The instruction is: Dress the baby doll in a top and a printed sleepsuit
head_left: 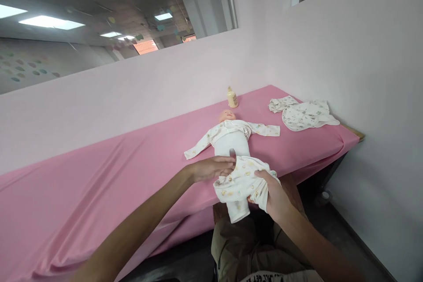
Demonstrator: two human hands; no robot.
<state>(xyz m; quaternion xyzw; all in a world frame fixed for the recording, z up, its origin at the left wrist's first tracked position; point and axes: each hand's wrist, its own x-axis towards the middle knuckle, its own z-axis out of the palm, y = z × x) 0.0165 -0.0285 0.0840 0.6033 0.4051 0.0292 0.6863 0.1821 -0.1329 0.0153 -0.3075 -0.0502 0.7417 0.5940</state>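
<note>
A baby doll [231,141] lies on its back on the pink-covered table, head toward the wall. Its patterned white long-sleeved top [264,129] is spread out at both arms and rucked up, baring a plain white torso. In front of the doll's lower end is a pair of white baby pants [243,176] with a small print, one leg hanging past the table edge. My right hand [276,196] is closed on the pants' right side, thumb on top. My left hand [211,169] has its fingers stretched out beside the pants' upper left edge, thumb raised. The doll's legs are hidden.
A cream pump bottle [232,98] stands behind the doll's head by the wall. More printed baby clothes [307,114] lie at the table's right end. The pink cloth [109,185] hangs in folds over the front edge. My own legs [251,246] are below.
</note>
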